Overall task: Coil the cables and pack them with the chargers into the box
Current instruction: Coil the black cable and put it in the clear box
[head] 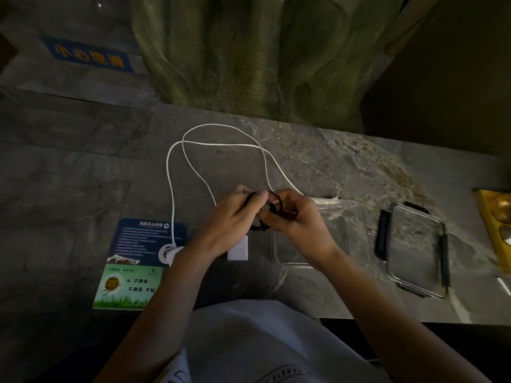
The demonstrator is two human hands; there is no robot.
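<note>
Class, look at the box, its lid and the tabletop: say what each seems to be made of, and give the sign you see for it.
Box: clear, glossy plastic, probably; the tabletop shows through its walls.
Lid: the same clear plastic look, with dark clip bars, likely plastic, along its edges.
Tabletop: grey stone or a stone-look slab; mottled veining with a dull sheen.

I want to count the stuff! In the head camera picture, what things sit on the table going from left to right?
Green card → round white plug → white charger block → clear box → lid with black clips → yellow thing at the right edge.
</note>
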